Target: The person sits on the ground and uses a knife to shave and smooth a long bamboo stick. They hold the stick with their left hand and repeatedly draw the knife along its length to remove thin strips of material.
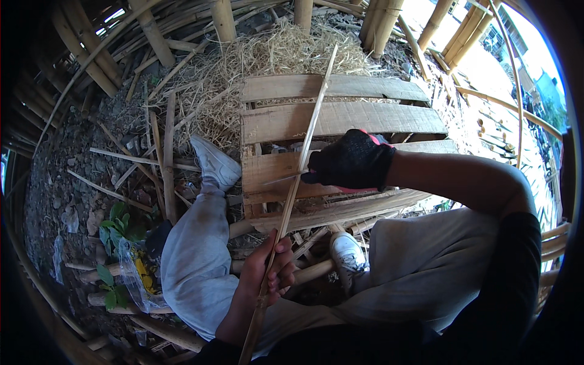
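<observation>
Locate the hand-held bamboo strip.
In the head view, the bamboo strip slants from lower centre through the left hand, across the slats, left of the right hand.

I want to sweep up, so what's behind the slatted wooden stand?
Beyond the slatted wooden stand lies a heap of pale shavings, with bamboo posts farther back. The bamboo strip in the left hand hides a little of the heap; ground beneath it can't be seen.

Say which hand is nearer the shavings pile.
Right. The gloved right hand is over the crate, just this side of the shavings pile; the left hand is farther back, by the lap, gripping the strip.
</observation>
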Demonstrator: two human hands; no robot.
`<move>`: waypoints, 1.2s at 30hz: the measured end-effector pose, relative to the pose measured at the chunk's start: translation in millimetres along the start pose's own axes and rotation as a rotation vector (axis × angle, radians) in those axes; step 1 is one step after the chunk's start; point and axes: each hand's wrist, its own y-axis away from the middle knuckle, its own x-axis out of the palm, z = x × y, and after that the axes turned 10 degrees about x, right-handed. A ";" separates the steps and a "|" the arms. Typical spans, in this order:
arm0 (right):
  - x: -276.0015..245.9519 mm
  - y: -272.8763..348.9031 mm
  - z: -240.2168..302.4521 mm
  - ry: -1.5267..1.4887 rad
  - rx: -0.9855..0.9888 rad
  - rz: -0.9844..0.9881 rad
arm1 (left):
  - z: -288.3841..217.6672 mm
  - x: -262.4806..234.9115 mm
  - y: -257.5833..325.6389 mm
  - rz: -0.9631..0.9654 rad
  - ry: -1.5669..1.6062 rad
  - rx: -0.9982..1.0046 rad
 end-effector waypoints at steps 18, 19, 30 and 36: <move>-10.7 -20.8 -81.7 0.237 0.288 0.024 | -1.5 -2.0 1.5 0.022 -0.049 -0.023; -6.2 -17.2 -51.0 0.095 0.309 0.079 | -0.8 -2.7 3.1 0.018 -0.036 -0.024; -6.0 -15.4 -35.0 -0.042 0.289 0.068 | -1.3 -5.1 1.3 0.046 0.056 -0.048; -5.7 -22.9 -24.0 -0.016 0.101 0.022 | 1.9 -7.2 -1.0 0.111 0.298 -0.096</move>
